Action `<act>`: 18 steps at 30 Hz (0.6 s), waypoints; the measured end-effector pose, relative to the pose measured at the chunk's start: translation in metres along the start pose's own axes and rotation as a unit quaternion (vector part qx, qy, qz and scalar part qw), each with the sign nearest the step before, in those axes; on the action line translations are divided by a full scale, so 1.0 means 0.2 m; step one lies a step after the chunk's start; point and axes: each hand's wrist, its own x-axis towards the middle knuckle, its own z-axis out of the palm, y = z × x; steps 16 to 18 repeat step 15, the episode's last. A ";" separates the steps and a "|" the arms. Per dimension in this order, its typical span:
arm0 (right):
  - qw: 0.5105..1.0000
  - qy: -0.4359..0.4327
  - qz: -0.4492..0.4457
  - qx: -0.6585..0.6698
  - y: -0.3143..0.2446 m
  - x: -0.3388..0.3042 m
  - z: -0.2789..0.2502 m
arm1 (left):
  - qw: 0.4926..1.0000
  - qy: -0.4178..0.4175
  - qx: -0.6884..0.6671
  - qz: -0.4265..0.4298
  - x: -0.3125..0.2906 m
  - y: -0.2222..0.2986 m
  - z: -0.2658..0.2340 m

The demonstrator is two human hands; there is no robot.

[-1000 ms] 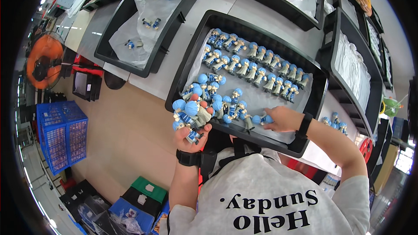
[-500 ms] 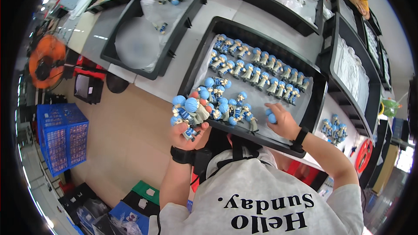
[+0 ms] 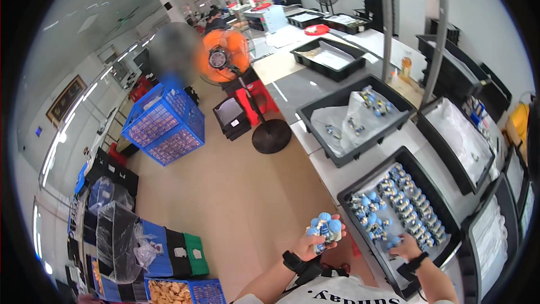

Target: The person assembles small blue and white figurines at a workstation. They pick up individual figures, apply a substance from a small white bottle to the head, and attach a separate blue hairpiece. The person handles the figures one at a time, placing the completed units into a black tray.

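Note:
My left hand [image 3: 308, 246] is closed around a bunch of several small blue-haired figurines [image 3: 323, 226], held up beside the tray over the floor. My right hand [image 3: 406, 247] is inside the black tray [image 3: 344, 198], at its near side, with the fingers closed on a blue-haired figurine [image 3: 393, 242] that they partly hide. Further in, more of these figurines [image 3: 415, 205] lie in neat rows along the tray's far side. A loose heap of figurines [image 3: 368, 214] lies at its left end. A grey liner covers the tray's bottom.
Another black tray [image 3: 332, 155] with a plastic sheet and a few figurines stands beyond. Lined trays [image 3: 458, 143] are on the right. An orange floor fan [image 3: 222, 56] and blue crates [image 3: 169, 126] stand to the left. Boxes and a crate of tan pieces [image 3: 169, 291] are at lower left.
My view has swung up and to the left, bringing more of the room into sight. My left hand still grips its bunch of figurines; my right hand stays in the tray.

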 end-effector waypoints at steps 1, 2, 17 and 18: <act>1.000 0.023 0.011 0.003 -0.15 -0.09 -0.12 | 1.000 0.017 -0.008 0.009 -0.05 0.04 -0.03; 0.978 -0.036 0.055 0.197 -0.20 -0.11 -0.17 | 1.000 0.013 -0.013 0.021 -0.07 0.08 -0.06; 0.844 -0.210 -0.200 0.451 -2.35 0.31 0.82 | 0.974 0.083 0.111 0.180 -0.38 1.18 -0.68; 0.844 -0.210 -0.200 0.451 -2.35 0.31 0.82 | 0.974 0.083 0.111 0.180 -0.38 1.18 -0.68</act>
